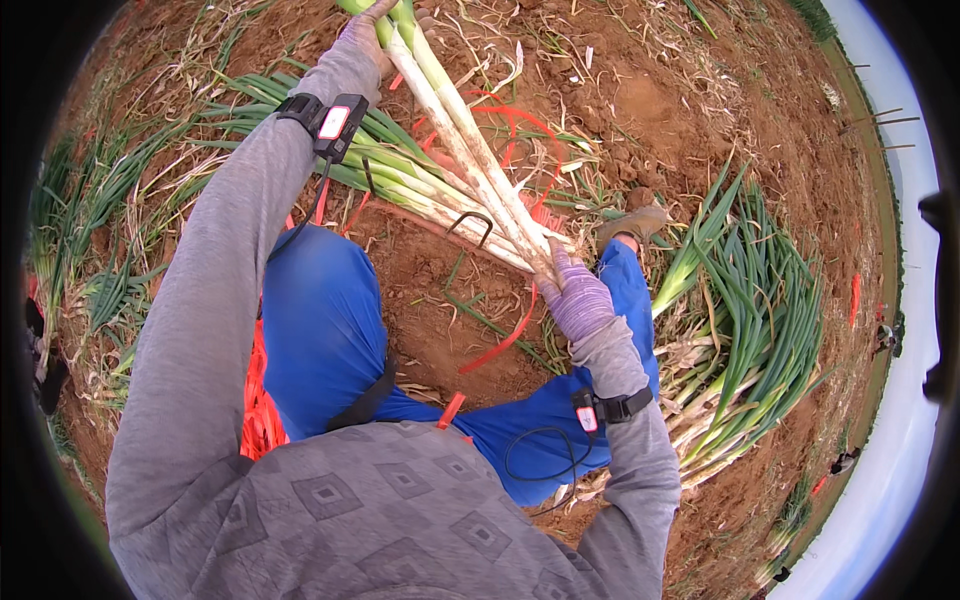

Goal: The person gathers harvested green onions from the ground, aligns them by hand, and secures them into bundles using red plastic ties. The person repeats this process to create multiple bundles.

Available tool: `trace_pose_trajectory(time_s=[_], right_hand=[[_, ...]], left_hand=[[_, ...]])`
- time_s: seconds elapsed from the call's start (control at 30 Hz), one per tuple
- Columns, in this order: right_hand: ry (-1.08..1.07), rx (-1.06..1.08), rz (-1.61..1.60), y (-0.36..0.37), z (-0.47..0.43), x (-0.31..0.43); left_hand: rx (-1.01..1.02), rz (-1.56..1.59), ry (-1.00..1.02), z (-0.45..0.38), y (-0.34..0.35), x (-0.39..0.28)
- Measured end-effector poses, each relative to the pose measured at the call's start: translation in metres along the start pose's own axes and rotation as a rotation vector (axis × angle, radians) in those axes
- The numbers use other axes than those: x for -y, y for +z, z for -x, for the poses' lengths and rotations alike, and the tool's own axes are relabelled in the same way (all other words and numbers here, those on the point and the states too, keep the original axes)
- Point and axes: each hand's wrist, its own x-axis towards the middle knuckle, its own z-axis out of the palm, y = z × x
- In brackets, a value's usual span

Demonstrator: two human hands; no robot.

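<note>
Long-stemmed green onions (469, 142) with white shanks stretch diagonally between my two gloved hands. My left hand (371, 34), at the top of the view, is closed around their green upper part. Lower down, my right hand (576, 292) in a purple knit glove grips the root ends. Beneath these stalks lies a bunch of green onions (397, 180), resting across a low frame with bent metal rods (472, 217). Red plastic tape (551, 142) loops on the soil behind the held stalks, and another strip hangs by my right hand.
A large pile of green onions (750, 322) lies to the right, beside my right leg. More onions (67, 217) lie at the far left. A bundle of red tape strips (259, 397) hangs by my left thigh. Other people are small at the far right edge.
</note>
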Motion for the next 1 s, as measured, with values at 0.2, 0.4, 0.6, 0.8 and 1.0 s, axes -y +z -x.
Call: trace_pose_trajectory(time_s=[0.2,0.4,0.6,0.8,1.0], right_hand=[[0.048,0.059,0.319,0.011,-0.108,-0.066],[0.154,0.348,0.509,0.043,-0.167,-0.119],[0.219,0.642,0.446,0.038,-0.178,-0.089],[0.228,0.137,0.279,0.108,-0.164,-0.036],[0.418,-0.217,0.267,0.169,-0.197,-0.084]], left_hand=[[-0.195,0.167,0.080,0.021,-0.115,-0.014],[-0.704,-0.567,-0.390,0.058,-0.132,-0.003],[0.320,-1.128,-0.171,0.059,-0.081,0.048],[0.908,-2.141,-0.279,0.051,-0.075,0.162],[0.709,-2.630,-0.066,0.056,-0.110,0.215]])
